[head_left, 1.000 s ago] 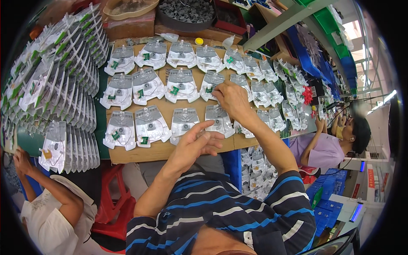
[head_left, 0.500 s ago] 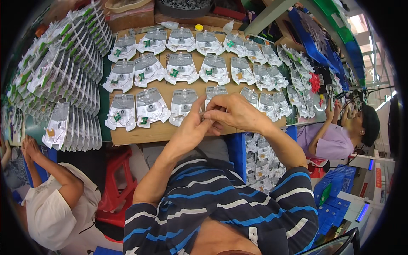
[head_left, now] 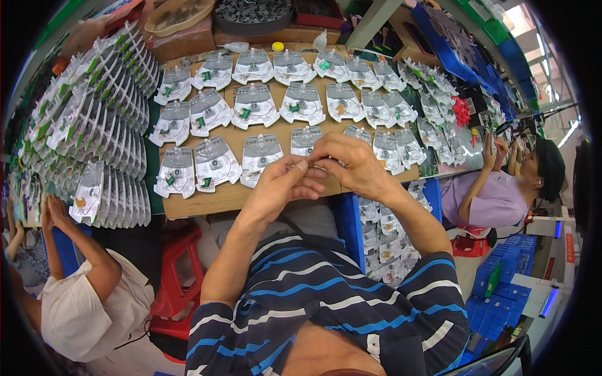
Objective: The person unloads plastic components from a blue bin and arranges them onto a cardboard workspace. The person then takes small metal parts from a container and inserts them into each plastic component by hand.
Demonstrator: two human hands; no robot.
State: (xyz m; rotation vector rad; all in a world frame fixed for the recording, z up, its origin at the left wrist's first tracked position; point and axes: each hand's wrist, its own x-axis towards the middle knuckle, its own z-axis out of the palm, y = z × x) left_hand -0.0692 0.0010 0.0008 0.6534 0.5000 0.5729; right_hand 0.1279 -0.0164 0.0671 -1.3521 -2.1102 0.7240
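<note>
Left hand: the left hand (head_left: 281,185) is reaching in from the lower centre, fingers curled narrow, fingertips meeting the other hand over the near edge of the board; it is pinching something small, too small to identify.
Right hand: the right hand (head_left: 348,164) is arching over from the right, fingers bent down and closed narrow against the left fingertips; what it is gripping cannot be told.
Held item: a small part (head_left: 305,168) is sitting between the two sets of fingertips, mostly hidden by them, just above the front row of clear packs.
Nearest pack: a clear plastic pack (head_left: 305,140) is lying flat just behind the hands, partly covered by the right fingers.
Work surface: the brown board (head_left: 207,199) is carrying three rows of the same clear packs, each laid flat and apart from its neighbours.
Left stack: upright packs (head_left: 81,125) are standing on edge in fanned rows to the left of the board.
Far edge: a dark round tray (head_left: 254,12) of small dark pieces is sitting beyond the board.
Others: a person in white (head_left: 88,307) is sitting at lower left; a person in lilac (head_left: 495,197) is working at right.
</note>
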